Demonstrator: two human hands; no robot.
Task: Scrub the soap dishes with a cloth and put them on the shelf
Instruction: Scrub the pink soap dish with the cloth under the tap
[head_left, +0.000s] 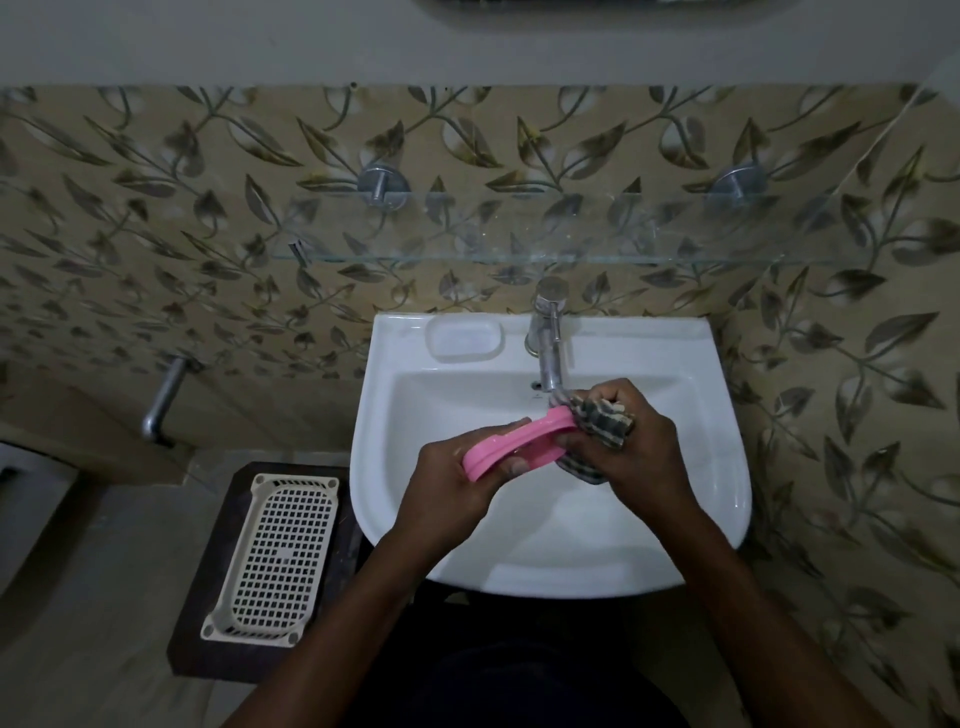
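Note:
Over the white sink (727, 467) my left hand (452, 478) grips a pink oval soap dish (519, 441), held tilted with its far end toward the tap. My right hand (639, 447) grips a checked cloth (602, 421) bunched against that far end of the dish. Part of the cloth hangs below my right hand. The glass shelf (519, 228) runs along the wall above the sink and bears nothing that I can see.
A chrome tap (548, 332) stands at the sink's back, just behind my hands. A cream perforated tray (280, 556) lies on a dark stool (197, 639) left of the sink. A metal pipe (163, 400) sticks out of the tiled wall at left.

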